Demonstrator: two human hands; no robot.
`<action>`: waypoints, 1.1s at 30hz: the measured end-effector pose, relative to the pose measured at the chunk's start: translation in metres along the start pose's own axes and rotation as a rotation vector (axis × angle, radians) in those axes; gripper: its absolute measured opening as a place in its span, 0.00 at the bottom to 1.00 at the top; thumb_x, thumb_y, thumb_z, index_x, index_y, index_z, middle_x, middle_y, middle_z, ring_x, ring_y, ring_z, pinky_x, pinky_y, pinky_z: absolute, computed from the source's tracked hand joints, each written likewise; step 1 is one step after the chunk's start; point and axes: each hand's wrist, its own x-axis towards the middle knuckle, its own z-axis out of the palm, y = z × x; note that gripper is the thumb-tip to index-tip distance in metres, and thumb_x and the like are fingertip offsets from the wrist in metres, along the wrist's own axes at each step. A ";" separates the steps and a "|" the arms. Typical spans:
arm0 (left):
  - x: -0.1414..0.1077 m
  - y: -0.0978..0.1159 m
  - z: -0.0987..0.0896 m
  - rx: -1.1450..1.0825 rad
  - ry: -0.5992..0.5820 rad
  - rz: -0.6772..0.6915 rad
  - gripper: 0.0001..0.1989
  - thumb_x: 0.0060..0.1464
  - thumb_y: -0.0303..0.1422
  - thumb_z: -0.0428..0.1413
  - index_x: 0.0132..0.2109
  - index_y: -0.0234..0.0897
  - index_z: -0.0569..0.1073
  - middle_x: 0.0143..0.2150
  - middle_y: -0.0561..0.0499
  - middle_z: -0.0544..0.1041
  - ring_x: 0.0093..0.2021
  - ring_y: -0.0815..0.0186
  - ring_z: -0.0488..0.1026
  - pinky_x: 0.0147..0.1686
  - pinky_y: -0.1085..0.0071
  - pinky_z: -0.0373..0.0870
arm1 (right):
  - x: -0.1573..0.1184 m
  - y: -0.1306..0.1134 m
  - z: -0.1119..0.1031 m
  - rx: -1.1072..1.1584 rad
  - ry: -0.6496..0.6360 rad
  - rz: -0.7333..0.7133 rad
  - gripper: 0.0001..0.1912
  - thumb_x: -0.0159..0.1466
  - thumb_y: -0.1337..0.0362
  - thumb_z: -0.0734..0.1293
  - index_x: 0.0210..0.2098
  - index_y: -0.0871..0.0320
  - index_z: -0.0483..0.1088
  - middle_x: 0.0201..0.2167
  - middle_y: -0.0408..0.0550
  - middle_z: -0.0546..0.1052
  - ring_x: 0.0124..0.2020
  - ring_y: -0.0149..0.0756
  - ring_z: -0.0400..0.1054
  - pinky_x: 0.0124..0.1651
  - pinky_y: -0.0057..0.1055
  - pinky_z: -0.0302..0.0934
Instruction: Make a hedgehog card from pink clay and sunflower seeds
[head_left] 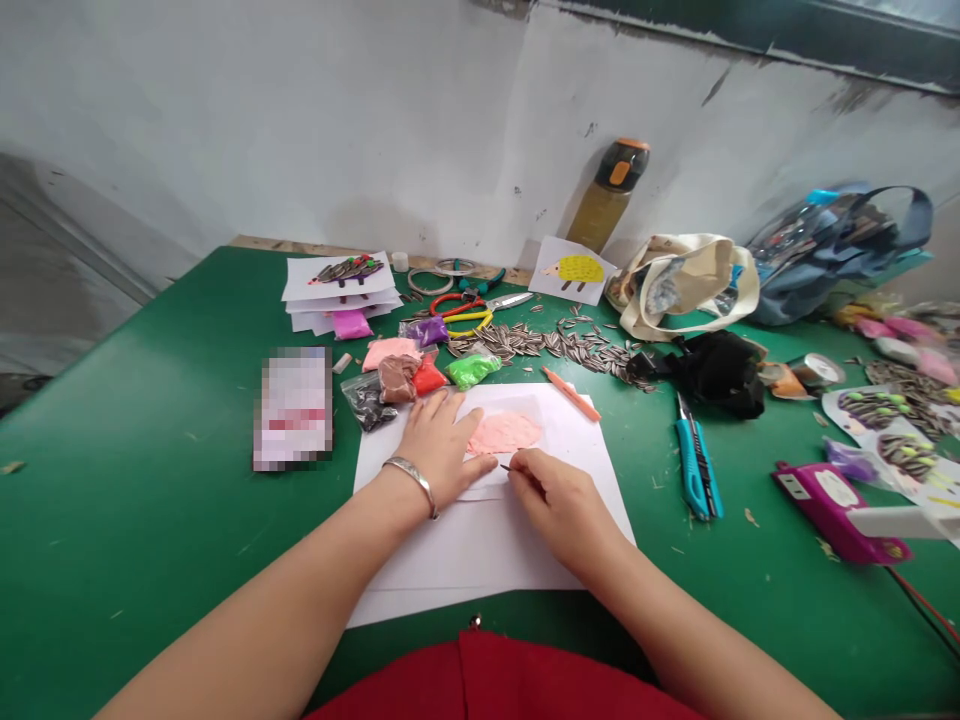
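hands (439, 450) (559, 510) on white paper (480, 550), sunflower seeds (540, 345) beyond — clay bags (472, 370), teal craft knife (697, 470)

Green worktable (135, 520), crowded toward its far edge
White paper sheets (487, 570) lie centre, loose sunflower seeds (540, 345) just beyond, red-and-yellow-handled scissors (461, 315) upper middle, a blue utility knife (697, 470) right.
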 end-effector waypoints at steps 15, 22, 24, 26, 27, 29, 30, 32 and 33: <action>0.000 -0.001 0.001 0.018 0.023 0.018 0.27 0.53 0.48 0.54 0.57 0.39 0.68 0.61 0.40 0.64 0.61 0.48 0.57 0.59 0.50 0.52 | 0.001 -0.003 0.010 -0.210 0.045 -0.059 0.11 0.66 0.66 0.56 0.27 0.57 0.63 0.23 0.41 0.68 0.25 0.30 0.61 0.29 0.27 0.51; 0.000 -0.001 -0.002 0.020 -0.025 0.008 0.29 0.54 0.48 0.53 0.58 0.38 0.67 0.61 0.38 0.63 0.62 0.47 0.56 0.60 0.49 0.52 | 0.006 -0.005 0.015 -0.311 0.055 -0.035 0.11 0.64 0.66 0.57 0.25 0.57 0.62 0.22 0.41 0.68 0.24 0.30 0.60 0.27 0.29 0.45; 0.000 -0.001 -0.002 0.021 -0.017 0.007 0.29 0.54 0.48 0.53 0.58 0.38 0.67 0.61 0.39 0.63 0.62 0.47 0.56 0.60 0.49 0.52 | 0.006 -0.005 0.015 -0.310 0.053 -0.026 0.11 0.64 0.66 0.57 0.25 0.57 0.62 0.22 0.41 0.68 0.24 0.30 0.60 0.27 0.29 0.44; 0.000 -0.001 -0.001 0.025 0.006 0.010 0.28 0.53 0.48 0.54 0.57 0.39 0.67 0.61 0.40 0.63 0.62 0.47 0.56 0.60 0.49 0.52 | 0.005 -0.006 0.014 -0.288 0.051 -0.020 0.11 0.64 0.66 0.57 0.25 0.57 0.62 0.21 0.41 0.68 0.23 0.30 0.60 0.27 0.29 0.44; 0.000 -0.001 0.000 0.027 0.014 0.013 0.28 0.53 0.48 0.54 0.57 0.40 0.68 0.61 0.40 0.63 0.62 0.47 0.56 0.60 0.50 0.52 | 0.005 -0.006 0.014 -0.272 0.049 -0.019 0.11 0.64 0.66 0.57 0.25 0.57 0.62 0.21 0.41 0.68 0.24 0.30 0.60 0.28 0.28 0.45; 0.000 -0.002 0.000 0.030 0.017 0.018 0.28 0.53 0.48 0.54 0.57 0.40 0.68 0.61 0.40 0.63 0.62 0.47 0.56 0.59 0.49 0.53 | 0.004 -0.006 0.013 -0.247 0.045 -0.014 0.11 0.64 0.65 0.57 0.25 0.57 0.62 0.21 0.40 0.67 0.24 0.29 0.60 0.28 0.28 0.45; 0.000 -0.001 -0.001 0.028 0.011 0.018 0.28 0.53 0.48 0.54 0.57 0.40 0.68 0.61 0.40 0.63 0.62 0.47 0.56 0.60 0.49 0.53 | 0.004 -0.007 0.013 -0.244 0.045 -0.011 0.11 0.64 0.65 0.57 0.25 0.57 0.62 0.21 0.40 0.67 0.24 0.29 0.60 0.28 0.28 0.45; 0.000 -0.001 -0.002 0.022 -0.005 0.016 0.28 0.53 0.48 0.54 0.57 0.38 0.68 0.62 0.39 0.63 0.62 0.46 0.56 0.60 0.49 0.52 | 0.004 -0.007 0.014 -0.258 0.047 -0.008 0.11 0.64 0.65 0.57 0.25 0.57 0.62 0.21 0.40 0.68 0.23 0.29 0.60 0.28 0.28 0.45; 0.000 -0.001 -0.002 0.018 -0.011 0.016 0.28 0.54 0.48 0.54 0.58 0.38 0.68 0.62 0.38 0.62 0.62 0.46 0.56 0.60 0.49 0.52 | 0.004 -0.007 0.015 -0.274 0.048 -0.008 0.11 0.64 0.65 0.57 0.25 0.57 0.62 0.21 0.40 0.68 0.23 0.29 0.60 0.28 0.29 0.44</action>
